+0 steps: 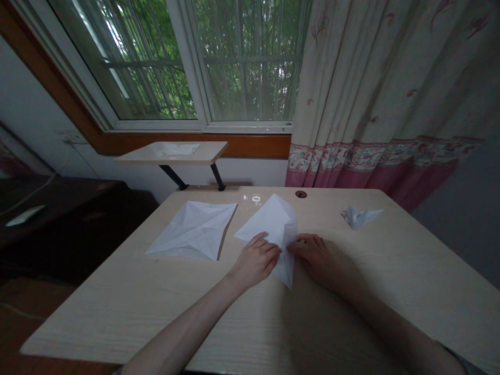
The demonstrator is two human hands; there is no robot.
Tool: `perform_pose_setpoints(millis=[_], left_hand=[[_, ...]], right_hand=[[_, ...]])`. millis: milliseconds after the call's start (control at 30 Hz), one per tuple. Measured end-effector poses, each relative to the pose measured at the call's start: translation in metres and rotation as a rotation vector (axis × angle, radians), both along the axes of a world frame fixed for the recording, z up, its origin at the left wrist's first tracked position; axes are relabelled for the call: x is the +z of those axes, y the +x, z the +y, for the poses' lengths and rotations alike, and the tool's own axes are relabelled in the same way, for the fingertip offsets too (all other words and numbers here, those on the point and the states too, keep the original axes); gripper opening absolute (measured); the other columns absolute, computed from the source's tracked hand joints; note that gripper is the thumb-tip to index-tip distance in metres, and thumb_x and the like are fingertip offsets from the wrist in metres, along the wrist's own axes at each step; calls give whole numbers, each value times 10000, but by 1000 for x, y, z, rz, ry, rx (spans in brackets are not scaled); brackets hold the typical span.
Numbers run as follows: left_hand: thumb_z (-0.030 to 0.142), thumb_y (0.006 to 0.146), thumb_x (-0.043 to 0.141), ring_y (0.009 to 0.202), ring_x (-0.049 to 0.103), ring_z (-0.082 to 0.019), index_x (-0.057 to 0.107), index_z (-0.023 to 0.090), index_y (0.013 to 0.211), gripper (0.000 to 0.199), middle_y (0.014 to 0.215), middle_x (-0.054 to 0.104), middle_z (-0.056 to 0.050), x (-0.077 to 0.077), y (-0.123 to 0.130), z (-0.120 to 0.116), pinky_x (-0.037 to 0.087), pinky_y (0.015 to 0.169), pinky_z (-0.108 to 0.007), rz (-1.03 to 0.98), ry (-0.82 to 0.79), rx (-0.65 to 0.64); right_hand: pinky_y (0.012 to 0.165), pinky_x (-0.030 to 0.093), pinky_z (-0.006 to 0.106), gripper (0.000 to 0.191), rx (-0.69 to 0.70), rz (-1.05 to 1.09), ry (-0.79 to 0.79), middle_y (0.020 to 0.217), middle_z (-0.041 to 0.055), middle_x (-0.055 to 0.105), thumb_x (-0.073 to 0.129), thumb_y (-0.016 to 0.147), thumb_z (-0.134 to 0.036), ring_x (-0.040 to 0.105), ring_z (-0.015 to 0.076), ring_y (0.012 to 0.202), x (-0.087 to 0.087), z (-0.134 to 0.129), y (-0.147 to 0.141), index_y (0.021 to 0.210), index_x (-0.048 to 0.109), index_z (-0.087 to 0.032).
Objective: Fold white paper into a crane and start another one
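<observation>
A partly folded sheet of white paper (271, 216) lies on the table in front of me, one corner pointing toward me and a raised flap on its right side. My left hand (260, 258) rests on its lower left part, fingers curled and their tips at the middle crease. From the other side my right hand (312, 252) pinches the paper's right edge, close to the left fingertips. The thumbs are mostly hidden. To the left is a second white sheet (195, 229), spread out with crease lines. A small folded paper crane (358, 216) sits at the right.
The pale wooden table (187, 307) has a round cable hole (300, 194) near its back edge. A small raised shelf (211, 151) on black legs holds more white paper (179, 149). Behind are a window and a long curtain (351, 94). A dark piece of furniture (78, 203) stands left.
</observation>
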State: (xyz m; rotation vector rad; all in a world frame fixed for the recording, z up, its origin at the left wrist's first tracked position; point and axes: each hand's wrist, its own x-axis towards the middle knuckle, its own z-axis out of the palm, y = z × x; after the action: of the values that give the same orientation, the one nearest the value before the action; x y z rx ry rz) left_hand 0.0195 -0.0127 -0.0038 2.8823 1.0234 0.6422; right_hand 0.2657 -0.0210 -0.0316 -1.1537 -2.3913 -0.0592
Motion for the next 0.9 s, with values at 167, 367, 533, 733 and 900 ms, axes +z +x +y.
perform_pose_setpoints(millis=[167, 367, 533, 733, 900], left_hand=[[249, 995, 509, 1106, 616, -205, 676, 242, 1150, 227, 1125, 717, -13, -1, -2, 0, 278, 1195, -453, 22, -3, 3], [326, 1007, 504, 1180, 574, -234, 639, 276, 1253, 286, 1264, 662, -29, -1, -2, -1, 300, 1170, -478, 77, 30, 33], [366, 1013, 490, 1245, 543, -248, 600, 291, 1325, 339, 1358, 608, -56, 0, -1, -2, 314, 1156, -501, 118, 17, 48], [366, 1021, 471, 1273, 533, -248, 558, 305, 1372, 366, 1395, 583, -66, -1, -1, -2, 319, 1154, -513, 135, 5, 39], [346, 1015, 492, 1290, 530, -249, 571, 296, 1358, 356, 1412, 571, -70, -3, -1, -1, 336, 1155, -508, 122, -13, 42]], right_hand=[[945, 485, 428, 429, 27, 62, -54, 1196, 86, 626, 466, 907, -63, 546, 234, 1127, -1, 4, 2, 1205, 679, -288], [984, 485, 462, 477, 76, 116, -27, 1242, 81, 624, 444, 903, -50, 540, 234, 1179, -6, 6, 6, 1233, 670, -310], [981, 492, 475, 519, 109, 154, -4, 1235, 89, 636, 456, 860, -14, 547, 241, 1166, -9, 8, 7, 1242, 666, -297], [960, 502, 480, 488, 76, 211, 27, 1229, 87, 647, 447, 834, -21, 562, 246, 1160, -7, 10, 12, 1165, 694, -281], [945, 514, 459, 402, -18, 256, 25, 1142, 87, 667, 446, 864, -59, 592, 237, 1094, -6, 9, 13, 1074, 723, -262]])
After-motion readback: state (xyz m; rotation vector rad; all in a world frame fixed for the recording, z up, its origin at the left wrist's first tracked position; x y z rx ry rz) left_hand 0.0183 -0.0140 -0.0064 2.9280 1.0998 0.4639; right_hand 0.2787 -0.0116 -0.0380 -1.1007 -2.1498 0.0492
